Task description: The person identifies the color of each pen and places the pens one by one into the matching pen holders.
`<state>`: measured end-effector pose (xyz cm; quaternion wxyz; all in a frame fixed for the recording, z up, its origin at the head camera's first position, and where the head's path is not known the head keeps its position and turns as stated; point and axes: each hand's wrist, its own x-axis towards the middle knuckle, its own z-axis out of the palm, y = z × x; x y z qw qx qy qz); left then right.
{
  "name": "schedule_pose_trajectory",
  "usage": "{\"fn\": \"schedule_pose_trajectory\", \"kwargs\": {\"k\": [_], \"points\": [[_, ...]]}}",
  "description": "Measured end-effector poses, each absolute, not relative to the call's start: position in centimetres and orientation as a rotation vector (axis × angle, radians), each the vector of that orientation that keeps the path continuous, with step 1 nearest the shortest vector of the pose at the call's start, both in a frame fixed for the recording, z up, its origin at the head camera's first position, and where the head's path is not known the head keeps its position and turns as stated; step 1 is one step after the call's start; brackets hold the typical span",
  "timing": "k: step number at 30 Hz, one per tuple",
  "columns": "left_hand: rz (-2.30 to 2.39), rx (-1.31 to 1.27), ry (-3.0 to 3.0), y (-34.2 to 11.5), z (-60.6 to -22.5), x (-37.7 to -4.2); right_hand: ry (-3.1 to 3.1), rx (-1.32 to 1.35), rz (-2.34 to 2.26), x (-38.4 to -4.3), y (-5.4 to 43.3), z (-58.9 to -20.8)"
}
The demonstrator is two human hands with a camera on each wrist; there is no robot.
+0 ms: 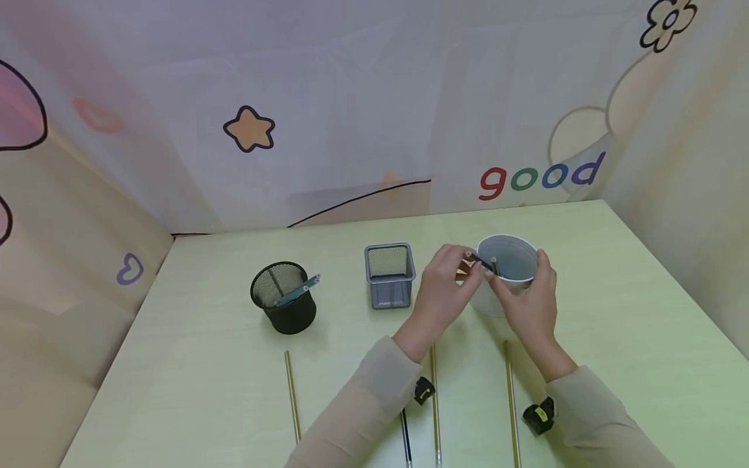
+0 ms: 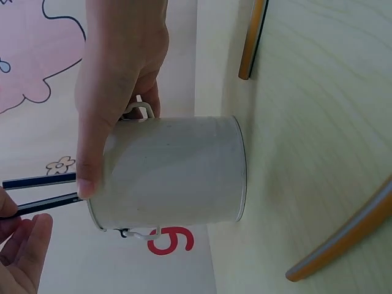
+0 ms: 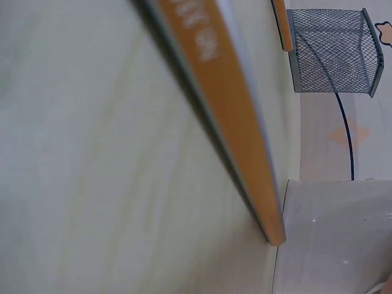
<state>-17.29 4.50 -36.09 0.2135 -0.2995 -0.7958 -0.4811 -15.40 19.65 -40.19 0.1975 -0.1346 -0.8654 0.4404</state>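
In the head view my left hand (image 1: pixel 441 286) pinches a dark pencil (image 2: pixel 46 204) at the left side of the rim of a white bucket (image 2: pixel 165 171). My right hand (image 1: pixel 532 305) grips the bucket's wall, its thumb at the rim and its fingers round the far side. Another dark pencil (image 2: pixel 40 180) sticks out of the bucket beside the right thumb in the left wrist view. The bucket stands upright on the table, with a small loop handle on each side. Only the tips of the left hand show in the left wrist view.
Left of the bucket stands a grey square mesh holder (image 1: pixel 391 292). Farther left is a black round mesh cup (image 1: pixel 289 318) with teal pencils (image 1: pixel 298 290) leaning in it. In front lie gold-handled brushes (image 1: pixel 512 403) and a black-handled brush (image 1: pixel 406 432). A printed cloth (image 1: pixel 351 97) hangs behind the table.
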Motion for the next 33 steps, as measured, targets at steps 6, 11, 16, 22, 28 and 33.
{"fn": "schedule_pose_trajectory", "kwargs": {"k": [6, 11, 16, 22, 28, 33], "points": [[-1.303, -0.804, -2.262, 4.9, -36.3, -17.3, -2.425, -0.374, 1.237, -15.4, 19.8, -40.3], [-1.313, -0.765, -2.302, 4.9, -36.3, -17.6, -2.433, -0.362, 1.226, -15.4, 19.9, -40.2], [-1.336, -0.764, -2.306, 5.1, -36.5, -17.9, -2.438, -0.364, 1.223, -15.4, 19.9, -40.2], [-1.362, -0.770, -2.316, 5.3, -36.9, -18.1, -2.440, -0.363, 1.219, -15.3, 19.8, -40.3], [-1.374, -0.766, -2.325, 5.5, -37.2, -18.2, -2.438, -0.353, 1.199, -15.3, 19.8, -40.4], [-1.360, -0.754, -2.355, 5.8, -37.4, -18.3, -2.422, -0.349, 1.188, -15.4, 19.9, -40.4]]}}
